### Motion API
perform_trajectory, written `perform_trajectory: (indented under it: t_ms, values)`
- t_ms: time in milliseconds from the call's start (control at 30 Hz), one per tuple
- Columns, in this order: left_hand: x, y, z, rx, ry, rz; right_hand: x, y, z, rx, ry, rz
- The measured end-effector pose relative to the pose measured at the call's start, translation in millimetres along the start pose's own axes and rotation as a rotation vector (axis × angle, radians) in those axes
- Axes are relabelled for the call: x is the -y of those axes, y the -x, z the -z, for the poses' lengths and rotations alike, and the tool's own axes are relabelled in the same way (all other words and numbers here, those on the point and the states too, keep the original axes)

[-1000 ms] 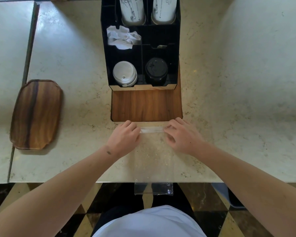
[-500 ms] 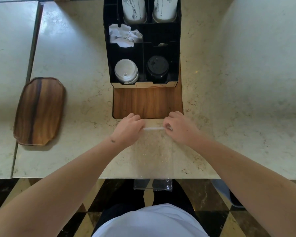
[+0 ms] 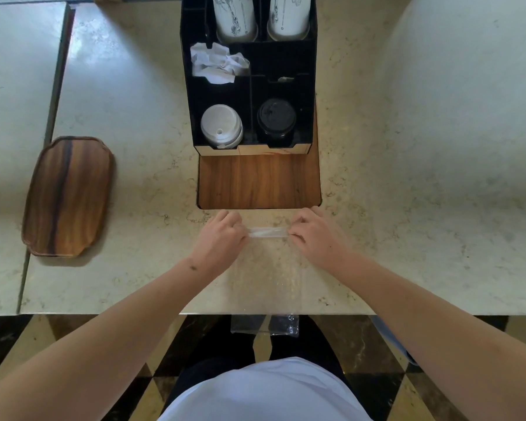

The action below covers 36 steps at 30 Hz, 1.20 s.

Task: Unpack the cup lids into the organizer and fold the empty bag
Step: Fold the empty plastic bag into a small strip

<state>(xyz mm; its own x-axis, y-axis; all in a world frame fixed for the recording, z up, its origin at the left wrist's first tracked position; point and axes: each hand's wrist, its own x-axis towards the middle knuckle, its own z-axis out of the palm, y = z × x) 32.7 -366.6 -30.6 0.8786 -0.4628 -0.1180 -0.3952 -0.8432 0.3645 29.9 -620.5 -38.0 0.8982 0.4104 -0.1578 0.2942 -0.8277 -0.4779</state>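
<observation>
The clear plastic bag [image 3: 266, 284] lies flat on the marble counter, its near end hanging over the front edge. Its far end is rolled into a narrow strip between my hands. My left hand [image 3: 217, 238] pinches the strip's left end and my right hand [image 3: 316, 235] pinches its right end. Just beyond stands the black organizer [image 3: 251, 86] on a wooden base. A stack of white lids [image 3: 221, 125] fills its front left compartment and a stack of black lids [image 3: 276, 117] fills the front right one.
Crumpled white paper [image 3: 217, 62] sits in a middle compartment, and two stacks of paper cups [image 3: 234, 16] stand at the organizer's back. A wooden tray [image 3: 69, 196] lies on the counter to the left. The counter's front edge runs just below my wrists.
My hands have kept pinching the bag's far end and turned it over toward me; the strip between them looks slightly thicker. The head view has shifted a little.
</observation>
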Motion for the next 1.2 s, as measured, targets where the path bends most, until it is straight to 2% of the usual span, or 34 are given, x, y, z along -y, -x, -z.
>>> perform_trajectory:
  t_ms: [233,600,767,1000,1100,1200]
  values:
    - [3.4,-16.2,2.0,0.103,0.107,0.152,-1.9,-17.1,-1.8,0.037,-0.073,-0.087]
    - [8.9,7.8,-9.3,-0.024,-0.021,-0.107,3.9,-1.5,-15.1,-0.049,0.057,0.117]
    - [15.0,21.5,-16.0,-0.057,0.004,-0.113,-1.6,13.3,-30.9,-0.078,0.085,0.179]
    - [12.7,25.0,-6.6,-0.008,0.076,-0.020,1.8,28.7,-30.0,-0.022,0.071,0.095]
    - [8.5,15.0,-2.6,0.031,0.101,0.067,9.9,18.1,-21.7,0.006,-0.062,-0.043]
    - [8.4,6.2,0.2,0.085,0.117,0.122,11.7,4.6,-15.6,0.060,-0.098,-0.134]
